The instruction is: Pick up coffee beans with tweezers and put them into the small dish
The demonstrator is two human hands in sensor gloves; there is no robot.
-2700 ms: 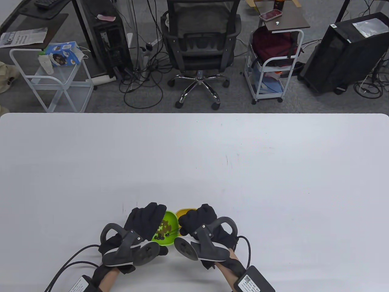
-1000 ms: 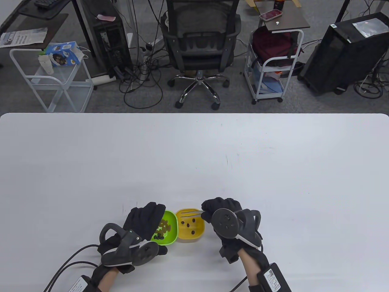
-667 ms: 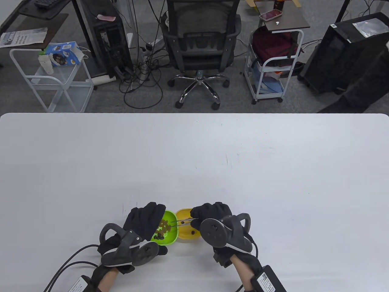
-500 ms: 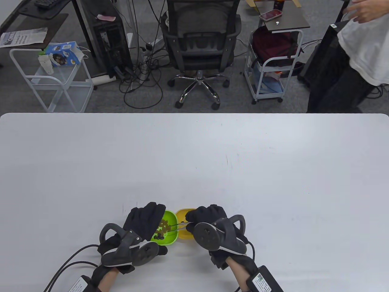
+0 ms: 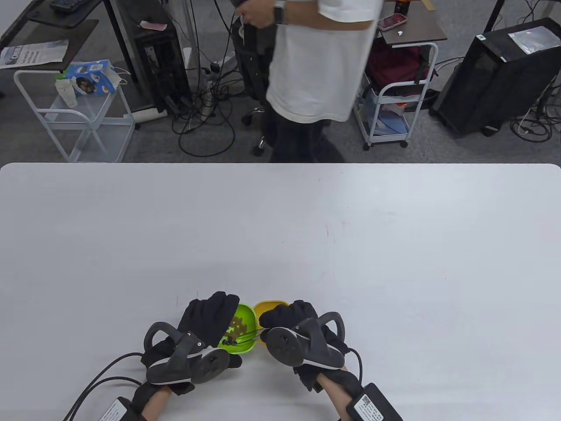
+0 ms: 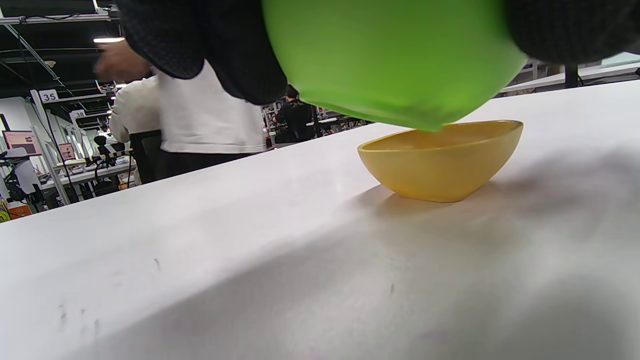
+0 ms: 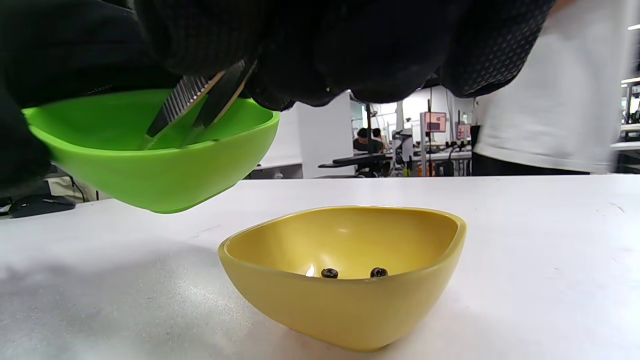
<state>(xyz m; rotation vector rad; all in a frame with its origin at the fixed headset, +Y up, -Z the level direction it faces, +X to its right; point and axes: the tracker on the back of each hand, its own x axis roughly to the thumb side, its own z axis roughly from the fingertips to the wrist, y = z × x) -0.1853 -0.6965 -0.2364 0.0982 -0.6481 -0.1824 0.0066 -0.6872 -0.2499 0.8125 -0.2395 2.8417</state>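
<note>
My left hand (image 5: 206,320) grips a green dish (image 5: 242,333) and holds it tilted, lifted off the table; it also shows in the left wrist view (image 6: 390,55) and the right wrist view (image 7: 150,150). Coffee beans (image 5: 234,330) lie in it. My right hand (image 5: 289,318) pinches metal tweezers (image 5: 245,337), tips down inside the green dish (image 7: 185,107). A small yellow dish (image 7: 345,275) sits on the table just right of the green one, partly hidden under my right hand in the table view (image 5: 267,306). Two beans (image 7: 350,273) show inside it.
The white table (image 5: 307,228) stretches far beyond the dishes. A person in a white shirt (image 5: 315,57) walks behind the table's far edge, in front of an office chair. Carts and computer towers stand on the floor beyond.
My right hand has moved left from over the yellow dish, bringing the tweezers into the green dish. A person has walked in from the right to behind the table's middle. My left hand has stayed put.
</note>
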